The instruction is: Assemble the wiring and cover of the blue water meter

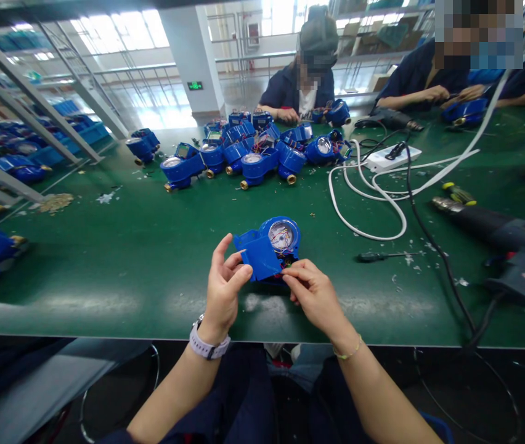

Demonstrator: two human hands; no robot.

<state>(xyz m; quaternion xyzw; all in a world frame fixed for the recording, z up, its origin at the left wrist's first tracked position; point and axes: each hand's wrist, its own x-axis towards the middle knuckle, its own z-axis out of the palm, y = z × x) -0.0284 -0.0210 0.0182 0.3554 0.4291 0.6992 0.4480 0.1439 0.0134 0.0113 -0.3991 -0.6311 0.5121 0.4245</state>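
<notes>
A blue water meter (277, 242) with a round dial and coloured wires rests on the green table (151, 246) in front of me. Its blue square cover flap (259, 257) is held between both hands. My left hand (222, 288) pinches the flap's left edge with thumb and fingers. At the flap's lower right corner, my right hand (314, 295) is closed in a pinch against the meter body.
A pile of several blue meters (248, 154) lies across the table's far side. A white power strip (392, 158) with white cable (373, 203), a black screwdriver (380, 256) and a heat gun (507, 237) lie to the right. Other people work at the far edge. Blue bins (36, 154) stand left.
</notes>
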